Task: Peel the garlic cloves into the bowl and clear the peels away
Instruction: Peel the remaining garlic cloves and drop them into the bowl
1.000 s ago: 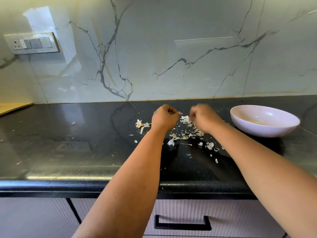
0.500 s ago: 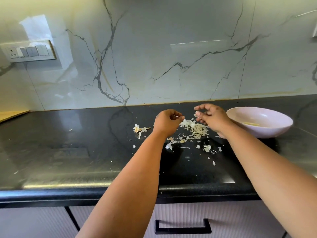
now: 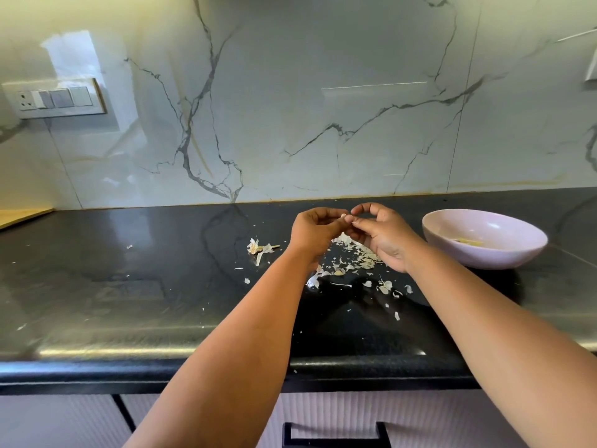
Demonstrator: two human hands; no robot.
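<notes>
Now, on the black polished stone tabletop point(image 3: 129, 302), the left hand point(image 3: 315, 232) and the right hand point(image 3: 382, 237) meet above the scattered white papery garlic peels point(image 3: 355, 260). Fingers of both hands pinch one small pale garlic clove point(image 3: 345, 216) between them. Just right stands the pale pink round bowl point(image 3: 452, 250) with yellowish peeled cloves point(image 3: 468, 242) inside.

Right hand point(image 3: 384, 236) rejoined left hand point(image 3: 315, 231), seemingly pinching a clove point(image 3: 345, 216).

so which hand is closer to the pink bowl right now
The right hand. It is raised above the peels, just left of the pink bowl with a small gap. The left hand is farther left, beyond the right hand, fingertips meeting it.
</notes>
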